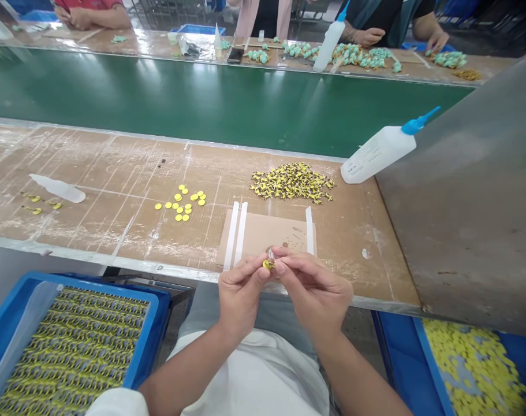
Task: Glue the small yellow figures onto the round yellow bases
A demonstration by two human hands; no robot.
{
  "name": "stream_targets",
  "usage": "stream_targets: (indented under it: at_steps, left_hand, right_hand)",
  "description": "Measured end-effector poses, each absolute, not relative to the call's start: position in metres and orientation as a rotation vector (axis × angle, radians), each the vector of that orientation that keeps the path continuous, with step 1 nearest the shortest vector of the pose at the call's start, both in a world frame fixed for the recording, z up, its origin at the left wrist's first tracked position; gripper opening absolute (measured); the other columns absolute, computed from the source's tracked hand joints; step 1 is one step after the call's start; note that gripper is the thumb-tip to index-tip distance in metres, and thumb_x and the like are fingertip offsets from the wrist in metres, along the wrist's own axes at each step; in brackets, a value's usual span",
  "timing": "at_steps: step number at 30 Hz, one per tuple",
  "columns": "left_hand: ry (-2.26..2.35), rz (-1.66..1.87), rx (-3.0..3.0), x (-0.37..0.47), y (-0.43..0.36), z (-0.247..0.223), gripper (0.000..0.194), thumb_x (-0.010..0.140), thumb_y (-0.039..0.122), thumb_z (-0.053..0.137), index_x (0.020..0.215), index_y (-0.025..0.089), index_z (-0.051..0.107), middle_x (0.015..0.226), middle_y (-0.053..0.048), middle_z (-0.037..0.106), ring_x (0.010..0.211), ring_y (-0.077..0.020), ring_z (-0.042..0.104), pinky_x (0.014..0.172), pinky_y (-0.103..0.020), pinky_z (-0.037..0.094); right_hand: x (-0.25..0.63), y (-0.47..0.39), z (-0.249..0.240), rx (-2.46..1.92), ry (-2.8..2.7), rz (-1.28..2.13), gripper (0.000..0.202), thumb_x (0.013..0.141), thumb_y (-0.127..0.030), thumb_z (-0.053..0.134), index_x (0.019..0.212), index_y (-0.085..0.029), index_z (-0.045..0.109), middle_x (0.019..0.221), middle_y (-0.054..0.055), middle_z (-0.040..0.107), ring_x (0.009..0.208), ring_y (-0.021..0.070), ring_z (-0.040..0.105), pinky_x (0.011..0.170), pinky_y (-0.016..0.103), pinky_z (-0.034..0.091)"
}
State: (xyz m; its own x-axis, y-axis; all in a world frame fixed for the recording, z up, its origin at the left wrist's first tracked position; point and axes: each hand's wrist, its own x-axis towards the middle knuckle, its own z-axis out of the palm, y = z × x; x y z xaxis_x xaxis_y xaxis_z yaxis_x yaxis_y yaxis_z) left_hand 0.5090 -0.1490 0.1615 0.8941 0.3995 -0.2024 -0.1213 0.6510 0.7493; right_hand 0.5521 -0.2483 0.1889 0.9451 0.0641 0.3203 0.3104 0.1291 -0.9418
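Note:
My left hand [242,292] and my right hand [317,286] meet over the front edge of the workbench. Between the left fingertips is a small round yellow disc [268,264], with a dark piece on it. The right thumb and fingers pinch at the same spot, touching the disc's side; what exactly they grip is partly hidden. Beneath and beyond the fingers lies a brown cardboard sheet [269,230] held by white tape strips. A heap of small yellow-and-black pieces [291,182] lies behind it. Several loose yellow discs [179,209] are scattered to the left.
A white bottle with blue nozzle [377,155] leans by a metal panel [470,202]. Far left lie a white tube [59,188] and several finished-looking pieces [33,210]. Blue trays [159,323] hold yellow parts below. Beyond the green belt [159,95], co-workers sit at another bench.

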Motion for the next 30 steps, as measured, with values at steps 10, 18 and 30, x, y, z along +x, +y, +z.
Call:
stream_targets:
  at_steps: [10,18,30]
  left_hand:
    - [0.345,0.272,0.877,0.507,-0.145,0.16,0.021,0.077,0.027,0.085,0.098,0.025,0.083,0.09,-0.005,0.074,0.089,-0.0196,0.071,0.085,-0.033,0.062]
    - [0.3,0.255,0.918,0.507,-0.144,0.157,0.019,0.081,0.023,0.081,0.1,0.024,0.082,0.092,-0.006,0.076,0.089,-0.0191,0.073,0.084,-0.032,0.064]
    - [0.124,0.248,0.947,0.511,-0.131,0.161,0.019,0.062,0.023,0.095,0.076,0.026,0.083,0.063,-0.002,0.072,0.06,-0.0124,0.069,0.062,-0.022,0.062]
  right_hand:
    - [0.56,-0.258,0.185,-1.467,-0.275,0.045,0.009,0.087,-0.018,0.079,0.091,-0.026,0.079,0.099,0.005,0.078,0.096,0.0234,0.075,0.089,0.036,0.062]
    - [0.56,-0.264,0.186,-1.47,-0.198,0.101,0.007,0.081,-0.022,0.085,0.087,-0.024,0.081,0.096,0.006,0.079,0.093,0.0252,0.076,0.089,0.036,0.064]
    - [0.567,-0.273,0.193,-1.146,-0.224,0.47,0.011,0.075,-0.017,0.088,0.081,-0.024,0.082,0.09,0.007,0.079,0.081,0.0231,0.078,0.069,0.028,0.067]
